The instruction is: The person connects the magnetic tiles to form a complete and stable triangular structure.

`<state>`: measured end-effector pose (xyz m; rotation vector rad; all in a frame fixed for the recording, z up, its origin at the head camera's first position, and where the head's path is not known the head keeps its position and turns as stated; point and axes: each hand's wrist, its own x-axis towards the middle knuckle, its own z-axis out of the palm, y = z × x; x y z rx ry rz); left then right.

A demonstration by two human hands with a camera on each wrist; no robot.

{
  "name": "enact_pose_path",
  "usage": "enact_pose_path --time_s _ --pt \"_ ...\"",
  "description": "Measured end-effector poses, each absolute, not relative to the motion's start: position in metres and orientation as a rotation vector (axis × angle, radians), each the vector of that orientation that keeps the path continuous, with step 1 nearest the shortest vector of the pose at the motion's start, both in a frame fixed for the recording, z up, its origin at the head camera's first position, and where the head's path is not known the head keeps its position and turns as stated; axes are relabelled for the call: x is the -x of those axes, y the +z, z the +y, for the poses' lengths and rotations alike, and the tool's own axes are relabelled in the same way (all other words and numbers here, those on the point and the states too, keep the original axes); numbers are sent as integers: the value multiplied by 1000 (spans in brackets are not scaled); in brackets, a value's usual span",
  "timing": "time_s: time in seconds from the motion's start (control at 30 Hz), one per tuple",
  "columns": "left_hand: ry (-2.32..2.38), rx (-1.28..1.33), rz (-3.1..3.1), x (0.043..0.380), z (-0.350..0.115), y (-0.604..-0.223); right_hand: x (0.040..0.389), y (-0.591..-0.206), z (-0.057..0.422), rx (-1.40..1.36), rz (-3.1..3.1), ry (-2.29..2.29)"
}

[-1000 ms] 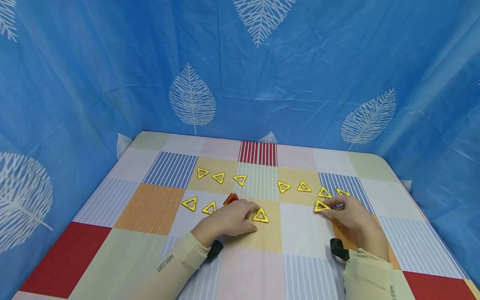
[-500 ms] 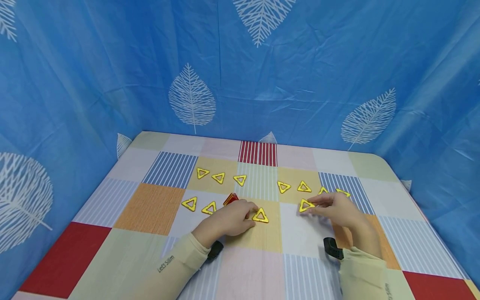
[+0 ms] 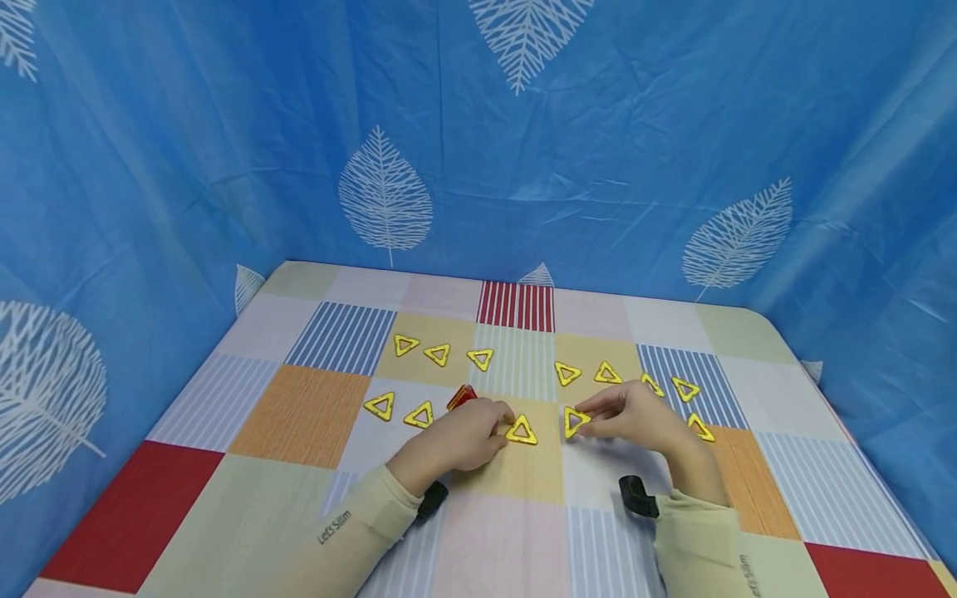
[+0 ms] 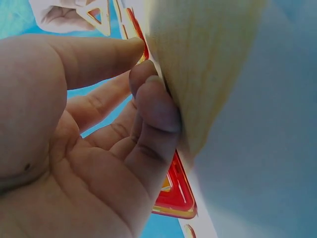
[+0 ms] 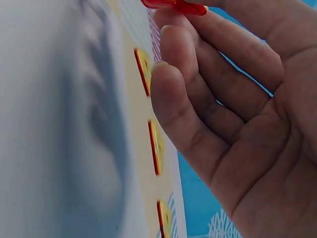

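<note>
My right hand (image 3: 631, 419) pinches a yellow triangular tile (image 3: 569, 422) with an open middle, tilted just above the cloth. In the right wrist view only a red part of this tile (image 5: 173, 4) shows, at the top edge. My left hand (image 3: 459, 438) lies low on the cloth, thumb and index fingertip pinching the left side of another yellow triangular tile (image 3: 522, 431). Seen from the left wrist, these fingertips meet at its red edge (image 4: 140, 32). A red triangular piece (image 3: 463, 395) sits behind the left hand, partly covered by it.
More yellow triangles lie about the patchwork cloth: several at the left, such as this triangle (image 3: 380, 406), and several at the right, including a triangle (image 3: 701, 427) beside the right wrist. A blue leaf-print curtain (image 3: 568, 166) encloses the back and sides.
My right hand has carried its yellow triangle leftward, close to the one at my left hand, and turned it. My left thumb has drawn in slightly; that hand otherwise stays put.
</note>
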<state>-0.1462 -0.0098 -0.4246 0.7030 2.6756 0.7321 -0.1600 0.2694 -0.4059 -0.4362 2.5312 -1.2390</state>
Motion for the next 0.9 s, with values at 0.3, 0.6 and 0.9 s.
enact_pose_path --time_s 0.3,0.6,0.9 --pt "693 -666 2692 146 -7 -425 163 -411 248 506 2514 -1200" --pt "671 -667 2695 147 -6 -426 162 -413 235 505 2523 -1163" --pt "664 -663 2703 147 -5 -427 163 -417 221 557 2502 -1173"
